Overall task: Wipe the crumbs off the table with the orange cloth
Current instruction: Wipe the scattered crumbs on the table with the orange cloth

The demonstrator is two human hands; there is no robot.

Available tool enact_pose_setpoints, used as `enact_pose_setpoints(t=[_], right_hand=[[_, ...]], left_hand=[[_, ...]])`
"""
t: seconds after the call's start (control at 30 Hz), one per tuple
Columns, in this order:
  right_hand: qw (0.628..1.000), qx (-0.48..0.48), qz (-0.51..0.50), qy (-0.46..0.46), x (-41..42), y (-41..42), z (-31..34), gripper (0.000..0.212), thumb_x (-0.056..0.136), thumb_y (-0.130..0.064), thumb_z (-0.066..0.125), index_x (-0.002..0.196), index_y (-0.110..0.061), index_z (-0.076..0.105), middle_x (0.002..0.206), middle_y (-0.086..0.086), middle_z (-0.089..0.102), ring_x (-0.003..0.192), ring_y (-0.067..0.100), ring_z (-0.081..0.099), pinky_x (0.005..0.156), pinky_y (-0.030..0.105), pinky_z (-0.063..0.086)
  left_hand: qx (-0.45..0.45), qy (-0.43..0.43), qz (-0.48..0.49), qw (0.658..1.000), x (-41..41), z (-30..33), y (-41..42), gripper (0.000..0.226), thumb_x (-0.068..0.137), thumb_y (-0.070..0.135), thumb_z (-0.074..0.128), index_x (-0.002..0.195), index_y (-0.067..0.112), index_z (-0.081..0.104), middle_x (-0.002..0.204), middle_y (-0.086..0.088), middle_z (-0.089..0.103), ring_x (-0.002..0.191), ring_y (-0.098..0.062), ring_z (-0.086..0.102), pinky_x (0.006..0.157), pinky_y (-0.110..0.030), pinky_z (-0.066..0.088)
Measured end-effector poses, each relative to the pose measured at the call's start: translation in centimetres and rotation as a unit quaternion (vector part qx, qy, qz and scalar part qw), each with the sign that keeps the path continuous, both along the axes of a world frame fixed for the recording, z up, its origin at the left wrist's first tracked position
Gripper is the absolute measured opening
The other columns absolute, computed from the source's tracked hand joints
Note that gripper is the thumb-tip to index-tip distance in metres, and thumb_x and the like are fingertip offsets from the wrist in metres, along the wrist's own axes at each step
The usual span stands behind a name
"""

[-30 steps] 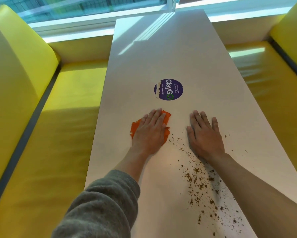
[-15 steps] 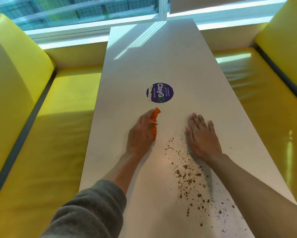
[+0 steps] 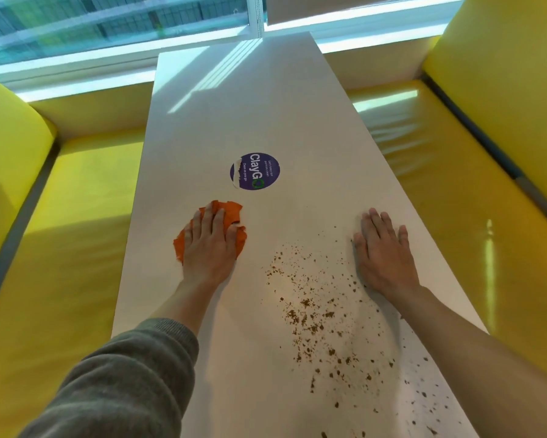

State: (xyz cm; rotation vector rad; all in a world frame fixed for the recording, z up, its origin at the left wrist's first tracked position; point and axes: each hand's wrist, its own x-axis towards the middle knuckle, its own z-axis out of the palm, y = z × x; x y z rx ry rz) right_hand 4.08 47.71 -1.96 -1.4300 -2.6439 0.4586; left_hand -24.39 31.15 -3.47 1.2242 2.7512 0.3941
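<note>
Since the earlier frame, the orange cloth [image 3: 231, 213] has spread wider beneath the left hand [image 3: 210, 248], whose flat, released grip hides its centre. Right hand [image 3: 384, 251] rests palm-down, fingers straight, on the white bench [image 3: 265, 115]. Crumbs [image 3: 310, 314] lie between the hands; the nearest are cut off below.

The left hand [image 3: 210, 248] covers the middle of the cloth [image 3: 231, 210], so only its edges show around the palm and fingers [image 3: 216, 216]. The crumbs [image 3: 310, 314] run off the bottom edge of the frame, as does the near end of the counter [image 3: 234, 90]. The small print on the sticker [image 3: 255, 171] is too fine to read. The right forearm leaves the frame at lower right, the grey sleeve [image 3: 123, 380] at lower left. Both yellow seats [image 3: 76, 216] are cut off at the sides.
</note>
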Motion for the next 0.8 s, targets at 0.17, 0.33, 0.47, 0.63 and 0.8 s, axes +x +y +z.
enact_pose_setpoints(t=[0.17, 0.33, 0.47, 0.63, 0.8], right_hand=[[1.0, -0.005, -0.004, 0.015, 1.1, 0.6, -0.6, 0.059, 0.104, -0.043, 0.011, 0.156, -0.014, 0.01, 0.164, 0.001, 0.005, 0.15, 0.014, -0.004, 0.121, 0.045, -0.003], [1.0, 0.012, 0.001, 0.025, 1.8, 0.6, -0.8, 0.058, 0.105, -0.042, 0.011, 0.155, -0.014, 0.014, 0.164, 0.001, 0.01, 0.15, 0.014, -0.002, 0.122, 0.044, -0.003], [1.0, 0.02, 0.008, 0.012, 2.1, 0.5, -1.0, 0.058, 0.105, -0.042, 0.009, 0.156, -0.015, 0.011, 0.164, -0.001, 0.005, 0.15, 0.012, -0.007, 0.122, 0.044, -0.003], [1.0, 0.023, 0.017, 0.014, 2.5, 0.4, -1.0, 0.057, 0.105, -0.04, 0.01, 0.156, -0.015, 0.011, 0.164, -0.001, 0.005, 0.149, 0.011, -0.006, 0.122, 0.043, -0.003], [1.0, 0.027, 0.006, 0.012, 3.4, 0.7, -0.9, 0.056, 0.105, -0.038, 0.011, 0.155, -0.014, 0.012, 0.164, -0.001, 0.006, 0.15, 0.011, -0.005, 0.122, 0.042, -0.002]], left_hand=[[-0.02, 0.0, -0.023, 1.0, 1.2, 0.2, 3.2, 0.068, 0.105, 0.058, 0.006, 0.162, 0.022, 0.011, 0.172, -0.001, 0.001, 0.158, -0.025, -0.003, 0.128, -0.049, 0.002], [-0.026, 0.002, -0.051, 0.998, 3.2, 0.2, 6.2, 0.067, 0.106, 0.055, 0.005, 0.163, 0.02, 0.009, 0.172, -0.003, 0.0, 0.158, -0.026, -0.004, 0.128, -0.049, 0.001], [-0.026, 0.002, -0.095, 0.995, 5.2, 0.4, 8.2, 0.065, 0.107, 0.053, 0.004, 0.163, 0.02, 0.007, 0.171, -0.003, -0.003, 0.158, -0.025, -0.007, 0.128, -0.048, 0.002], [-0.021, 0.007, -0.175, 0.984, 8.1, 0.4, 9.8, 0.062, 0.108, 0.048, 0.006, 0.163, 0.021, 0.009, 0.171, 0.0, -0.003, 0.157, -0.022, -0.009, 0.128, -0.046, 0.0], [-0.016, -0.001, -0.237, 0.971, 10.4, 0.5, 10.1, 0.06, 0.108, 0.046, 0.009, 0.162, 0.021, 0.014, 0.171, 0.001, 0.001, 0.158, -0.021, -0.007, 0.128, -0.046, 0.003]])
